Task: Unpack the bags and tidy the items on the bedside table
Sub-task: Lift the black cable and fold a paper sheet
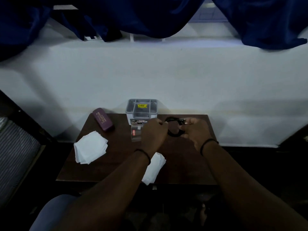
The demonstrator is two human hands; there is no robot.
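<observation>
Now, the cable: a thin black cable (173, 130) is held up between both hands, just above the back part of the table. It is bent into a loop, with a small plug end near the top right.
Left hand: the left hand (154, 132) is closed around one side of the black cable. A dark band sits on its wrist.
Right hand: the right hand (196, 130) is pinching the other side of the black cable, near the plug end. It has a dark band on the wrist too.
Table: the table (183, 164) is small, dark brown and square. It stands against a white wall.
Grey box: a grey plastic box (141, 108) stands at the back of the table, in the middle. It is open on top, has walls inside that split it into parts, and has a yellow sticker.
Purple case: a long purple case (103, 119) with gold writing lies at the back left corner, tilted.
Clear packet: a see-through packet (135, 133) with a red label lies flat just in front of the grey box, partly hidden by the left hand.
White bags: one crumpled white bag (90, 147) lies on the left side of the table. Another white bag (154, 169) lies near the front, partly under the left arm.
Curtain: a dark blue curtain (150, 15) hangs along the top.
</observation>
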